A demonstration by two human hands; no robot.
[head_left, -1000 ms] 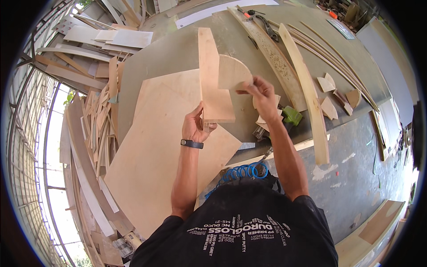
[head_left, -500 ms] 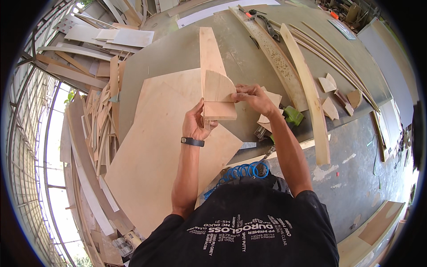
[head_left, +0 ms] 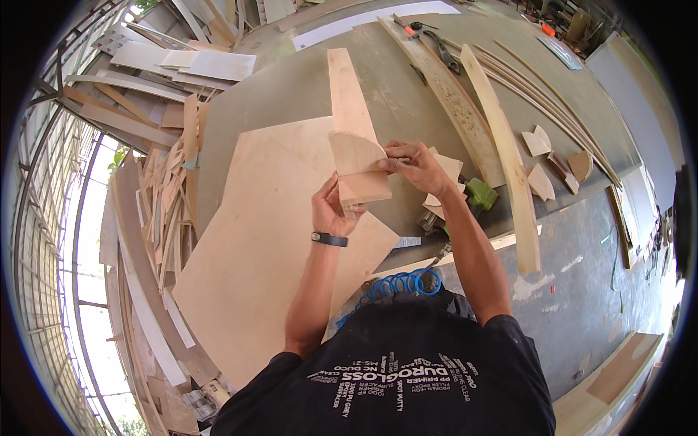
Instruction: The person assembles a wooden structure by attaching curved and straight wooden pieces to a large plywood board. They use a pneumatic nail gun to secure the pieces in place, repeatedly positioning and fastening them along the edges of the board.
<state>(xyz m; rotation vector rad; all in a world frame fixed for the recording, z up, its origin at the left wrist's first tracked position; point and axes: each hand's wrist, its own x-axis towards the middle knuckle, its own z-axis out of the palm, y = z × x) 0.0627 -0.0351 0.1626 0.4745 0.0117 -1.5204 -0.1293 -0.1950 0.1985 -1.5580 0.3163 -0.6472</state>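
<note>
A long plywood strip [head_left: 349, 91] stretches away from me above the bench. Across its near part stands a rounded plywood piece [head_left: 356, 152] with one curved edge. My left hand [head_left: 334, 209] is closed around the near end of the strip, a wristband on that wrist. The fingers of my right hand [head_left: 414, 167] pinch the right corner of the rounded piece, where its straight edge meets the strip's near end [head_left: 366, 187]. Whether the two pieces are fastened together, I cannot tell.
Large plywood sheets [head_left: 276, 240] lie under my left arm. By my right forearm are a green power tool [head_left: 480, 193], small offcuts and a coiled blue hose [head_left: 403, 282]. Long boards [head_left: 502, 145] lie to the right. Scrap wood [head_left: 167, 189] is piled at left.
Both hands and the held wood have shifted slightly toward me and to the right. The rounded piece and the strip's near end have turned a little. The grip looks the same.
</note>
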